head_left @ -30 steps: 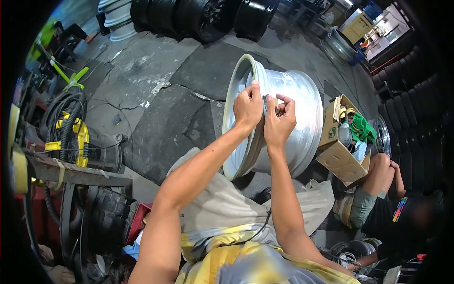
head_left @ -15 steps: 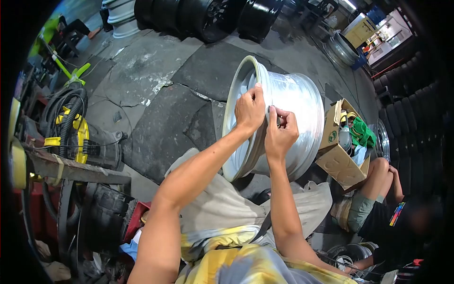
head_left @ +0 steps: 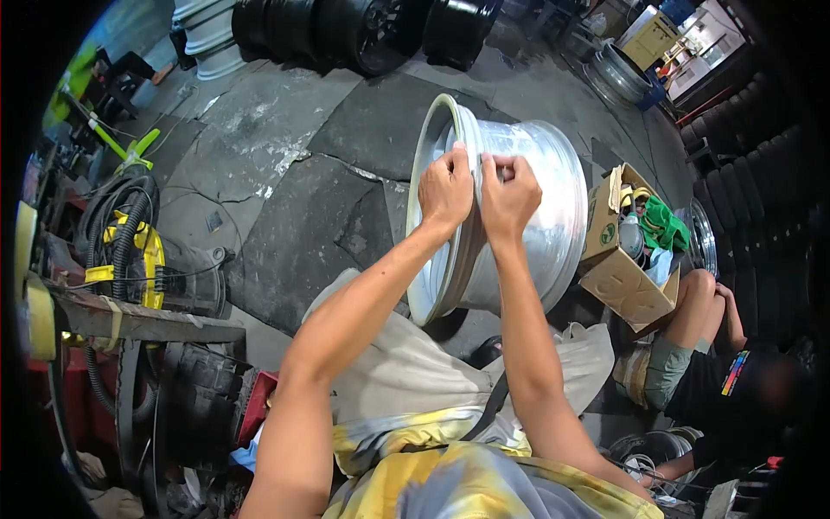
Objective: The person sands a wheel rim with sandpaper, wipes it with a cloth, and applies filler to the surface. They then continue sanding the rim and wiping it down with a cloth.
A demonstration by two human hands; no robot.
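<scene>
My two hands at a wheel, seen from above. The wheel [head_left: 549, 212], bare and silvery, stands on its tread side at the centre of the frame, slightly right, its open face turned left. My left hand [head_left: 445, 190] is at its left lip, the fingers bent and clamped on that edge, the thumb side uppermost. My right hand [head_left: 510, 197] lies just beside it, against the barrel next to the lip; its fingers are together and curled toward the thumb, and whether they are clamped on anything small I cannot tell. Both forearms enter from the bottom of the frame.

Right of the wheel, a cardboard box [head_left: 629, 290] holds a green cloth [head_left: 664, 227] and other items. Beyond it, at lower right, a person [head_left: 683, 363] in a dark shirt sits with bent knees, one hand near a second wheel [head_left: 653, 447]. Upper centre: a row of black wheels [head_left: 298, 33]. Left: a yellow-and-black machine [head_left: 149, 251] with a ribbed hose [head_left: 124, 238], above a metal frame [head_left: 156, 318].
</scene>
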